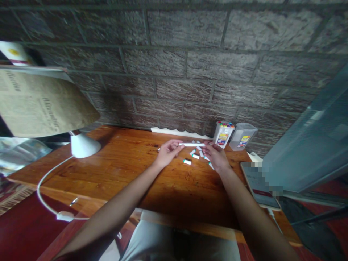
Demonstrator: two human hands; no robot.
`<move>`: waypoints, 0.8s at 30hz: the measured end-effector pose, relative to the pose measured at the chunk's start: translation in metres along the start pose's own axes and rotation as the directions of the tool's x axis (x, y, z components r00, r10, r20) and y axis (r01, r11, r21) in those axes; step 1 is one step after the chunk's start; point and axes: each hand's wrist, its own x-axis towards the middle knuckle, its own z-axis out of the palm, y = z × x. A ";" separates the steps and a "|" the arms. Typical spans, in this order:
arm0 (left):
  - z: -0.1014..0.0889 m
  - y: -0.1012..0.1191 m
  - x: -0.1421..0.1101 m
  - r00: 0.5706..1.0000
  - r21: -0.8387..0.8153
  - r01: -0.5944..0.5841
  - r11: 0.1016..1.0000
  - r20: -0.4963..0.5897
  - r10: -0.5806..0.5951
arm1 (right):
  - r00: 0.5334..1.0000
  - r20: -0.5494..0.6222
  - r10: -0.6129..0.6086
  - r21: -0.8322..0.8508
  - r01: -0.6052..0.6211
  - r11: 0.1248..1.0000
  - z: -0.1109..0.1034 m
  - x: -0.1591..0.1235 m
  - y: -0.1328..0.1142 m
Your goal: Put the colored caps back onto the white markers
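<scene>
Fingers of left hand (169, 150) and right hand (218, 158) clamped both marker (193, 144) ends, likely for steadiness, near white pieces (187, 162)

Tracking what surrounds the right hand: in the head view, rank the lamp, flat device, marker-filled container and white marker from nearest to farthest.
1. White marker: its right end is in the right hand.
2. Marker-filled container: just beyond the hand, toward the wall.
3. Flat device: to the hand's right.
4. Lamp: far to the left.
</scene>
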 end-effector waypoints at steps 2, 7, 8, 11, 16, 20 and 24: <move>-0.002 0.003 0.002 0.998 -0.100 0.030 0.995 -0.058 -0.036 | 0.995 0.090 0.039 -0.088 -0.031 0.996 0.001 -0.002 0.002; -0.005 0.007 0.005 0.990 -0.213 0.043 0.976 -0.123 -0.070 | 0.967 0.221 -0.124 -0.156 0.160 0.975 0.006 -0.010 0.002; -0.005 0.006 0.006 0.991 -0.221 0.048 0.974 -0.114 -0.075 | 0.961 0.228 -0.158 -0.154 0.195 0.969 0.007 -0.011 0.002; -0.005 0.004 0.006 0.992 -0.230 0.060 0.971 -0.096 -0.084 | 0.955 0.232 -0.185 -0.166 0.227 0.960 0.007 -0.011 0.001; -0.005 0.004 0.006 0.993 -0.227 0.041 0.973 -0.097 -0.064 | 0.962 0.216 -0.164 -0.159 0.200 0.967 0.007 -0.011 0.002; -0.006 0.005 0.006 0.994 -0.230 0.039 0.972 -0.093 -0.062 | 0.959 0.227 -0.168 -0.168 0.209 0.963 0.005 -0.009 0.002; -0.005 0.004 0.006 0.995 -0.230 0.030 0.973 -0.083 -0.051 | 0.958 0.233 -0.169 -0.149 0.206 0.967 0.004 -0.008 0.001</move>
